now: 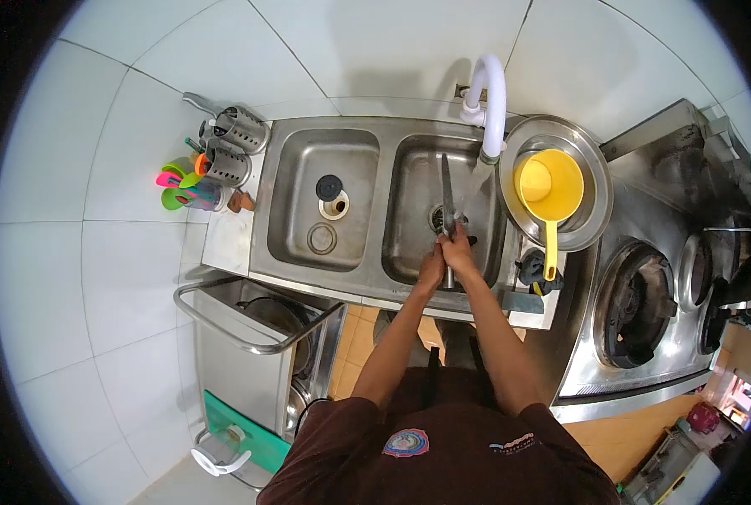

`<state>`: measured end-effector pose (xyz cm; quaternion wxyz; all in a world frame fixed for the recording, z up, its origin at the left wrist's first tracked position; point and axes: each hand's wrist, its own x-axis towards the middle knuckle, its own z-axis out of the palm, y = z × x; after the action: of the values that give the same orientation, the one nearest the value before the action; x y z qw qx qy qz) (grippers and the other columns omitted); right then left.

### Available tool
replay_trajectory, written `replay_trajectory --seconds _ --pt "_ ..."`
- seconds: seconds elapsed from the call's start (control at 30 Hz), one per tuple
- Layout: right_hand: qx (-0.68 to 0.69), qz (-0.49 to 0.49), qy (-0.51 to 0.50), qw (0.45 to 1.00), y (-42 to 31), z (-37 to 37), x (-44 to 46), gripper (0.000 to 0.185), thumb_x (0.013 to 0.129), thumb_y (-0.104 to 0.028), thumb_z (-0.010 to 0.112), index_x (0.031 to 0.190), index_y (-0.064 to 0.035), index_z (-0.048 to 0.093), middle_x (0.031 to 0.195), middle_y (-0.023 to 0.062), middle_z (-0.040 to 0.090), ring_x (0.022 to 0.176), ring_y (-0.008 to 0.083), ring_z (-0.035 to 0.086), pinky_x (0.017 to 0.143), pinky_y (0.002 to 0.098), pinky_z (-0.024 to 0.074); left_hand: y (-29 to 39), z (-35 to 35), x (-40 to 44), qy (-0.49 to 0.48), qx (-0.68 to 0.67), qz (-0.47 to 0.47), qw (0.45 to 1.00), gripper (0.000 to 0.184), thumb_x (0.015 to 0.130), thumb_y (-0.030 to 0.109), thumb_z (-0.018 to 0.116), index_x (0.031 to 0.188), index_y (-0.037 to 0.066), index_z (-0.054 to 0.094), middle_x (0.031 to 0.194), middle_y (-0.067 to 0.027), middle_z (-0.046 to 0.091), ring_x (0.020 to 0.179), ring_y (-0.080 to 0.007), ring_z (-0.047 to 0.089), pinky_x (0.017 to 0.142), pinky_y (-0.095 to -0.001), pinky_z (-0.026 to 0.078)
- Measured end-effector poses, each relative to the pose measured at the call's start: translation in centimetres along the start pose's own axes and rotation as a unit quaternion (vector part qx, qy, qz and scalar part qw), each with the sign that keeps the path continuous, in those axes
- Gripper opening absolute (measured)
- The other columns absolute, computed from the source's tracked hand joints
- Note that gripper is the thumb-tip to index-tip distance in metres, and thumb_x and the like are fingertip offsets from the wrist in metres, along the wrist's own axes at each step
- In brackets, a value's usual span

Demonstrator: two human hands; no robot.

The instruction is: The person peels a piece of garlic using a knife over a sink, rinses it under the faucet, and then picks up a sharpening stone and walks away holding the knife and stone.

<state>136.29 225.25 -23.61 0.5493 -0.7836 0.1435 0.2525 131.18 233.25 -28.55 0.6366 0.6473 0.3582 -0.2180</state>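
Observation:
A long knife points away from me over the right sink basin, its blade up toward the wall and its metal handle end toward me. My left hand is closed at the knife's left side, near the handle. Around the knife just above it, my right hand is closed too. Water runs from the white curved faucet beside the blade. Small dark bits show by the right hand; what they are I cannot make out. The drain is partly hidden behind the knife and fingers.
A yellow dipper lies in a round metal basin at right, beside a stove. The left sink basin holds a black drain stopper. Perforated utensil holders stand at left. An open drawer juts out below.

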Motion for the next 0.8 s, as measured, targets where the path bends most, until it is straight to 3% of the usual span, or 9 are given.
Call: replay_trajectory --seconds 0.13,0.23,0.3,0.37,0.4,0.5,0.6,0.7,0.8 --pt "0.097 -0.009 -0.032 0.995 0.2 -0.2 0.0 0.067 0.094 -0.020 0.057 0.150 0.0023 0.029 0.126 0.0143 0.061 0.107 0.0218 0.058 0.096 0.0340 0.0428 0.1 0.3 -1.4 -0.050 0.142 0.104 0.983 0.070 0.099 0.056 0.037 0.103 -0.008 0.065 0.097 -0.0311 0.066 0.098 -0.0467 0.063 0.081 -0.0507 0.045" --pt "0.145 0.032 -0.039 0.988 -0.7 0.2 0.4 0.056 0.094 -0.023 0.055 0.142 0.0025 0.041 0.113 0.0114 0.065 0.102 0.0186 0.059 0.091 0.0342 0.0447 -0.7 0.4 -1.4 -0.010 0.084 0.120 0.989 0.066 0.099 0.054 0.040 0.097 -0.007 0.067 0.090 -0.0296 0.066 0.092 -0.0451 0.064 0.079 -0.0497 0.045" --pt "0.182 0.077 -0.016 0.980 -1.0 -0.4 1.8 0.047 0.094 -0.024 0.054 0.134 0.0011 0.049 0.105 0.0100 0.066 0.097 0.0171 0.060 0.086 0.0345 0.0455 -0.3 -0.5 -1.1 0.045 0.108 0.072 0.991 0.064 0.098 0.053 0.043 0.090 -0.006 0.068 0.083 -0.0280 0.067 0.087 -0.0440 0.064 0.077 -0.0493 0.045" --pt "0.224 0.113 0.022 0.968 -2.1 -1.7 3.3 0.038 0.095 -0.026 0.053 0.123 -0.0012 0.057 0.098 0.0085 0.065 0.090 0.0156 0.060 0.080 0.0343 0.0461 1.5 -2.5 -3.4 0.023 0.094 0.075 0.992 0.064 0.098 0.053 0.045 0.083 -0.005 0.066 0.075 -0.0255 0.065 0.079 -0.0420 0.063 0.073 -0.0490 0.045" --pt "0.343 0.127 0.014 0.931 -1.6 -1.7 4.6 0.029 0.097 -0.028 0.051 0.113 -0.0056 0.059 0.094 0.0064 0.064 0.079 0.0158 0.061 0.069 0.0319 0.0460 2.2 -3.4 -4.4 0.011 0.088 0.078 0.993 0.065 0.098 0.053 0.045 0.079 -0.005 0.066 0.071 -0.0242 0.064 0.075 -0.0411 0.063 0.072 -0.0489 0.044" --pt "0.477 0.138 -0.006 0.868 -4.7 -2.5 7.0 0.027 0.098 -0.032 0.049 0.107 -0.0079 0.058 0.089 0.0054 0.063 0.073 0.0164 0.061 0.061 0.0295 0.0460 0.6 -5.5 -5.6 0.032 0.127 0.109 0.985 0.062 0.099 0.052 0.047 0.073 -0.002 0.063 0.063 -0.0164 0.059 0.064 -0.0300 0.059 0.064 -0.0436 0.043" --pt "0.256 -0.076 0.151 0.952 -5.1 -2.5 11.4 0.038 0.098 -0.028 0.050 0.125 -0.0034 0.055 0.094 0.0087 0.063 0.084 0.0162 0.059 0.076 0.0325 0.0469 3.5 -7.2 -9.6 -0.024 0.112 0.021 0.993 0.058 0.100 0.051 0.047 0.072 0.002 0.062 0.057 -0.0065 0.050 0.057 -0.0187 0.051 0.057 -0.0365 0.038" --pt "0.513 -0.077 0.123 0.846 -12.7 -4.6 8.0 0.032 0.098 -0.035 0.050 0.114 -0.0076 0.058 0.092 0.0063 0.064 0.074 0.0168 0.064 0.065 0.0293 0.0501 2.1 -7.5 -10.5 -0.017 0.037 0.031 0.999 0.053 0.099 0.050 0.050 0.077 0.003 0.062 0.060 -0.0007 0.049 0.057 -0.0131 0.047 0.054 -0.0313 0.035" --pt "0.508 -0.075 0.088 0.853 -15.1 -5.8 8.1 0.033 0.098 -0.035 0.050 0.114 -0.0074 0.059 0.096 0.0078 0.065 0.079 0.0187 0.065 0.074 0.0338 0.0521 1.6 -7.6 -10.7 -0.010 0.032 0.034 0.999 0.055 0.100 0.050 0.049 0.074 0.003 0.060 0.061 -0.0006 0.045 0.058 -0.0125 0.043 0.057 -0.0313 0.035"
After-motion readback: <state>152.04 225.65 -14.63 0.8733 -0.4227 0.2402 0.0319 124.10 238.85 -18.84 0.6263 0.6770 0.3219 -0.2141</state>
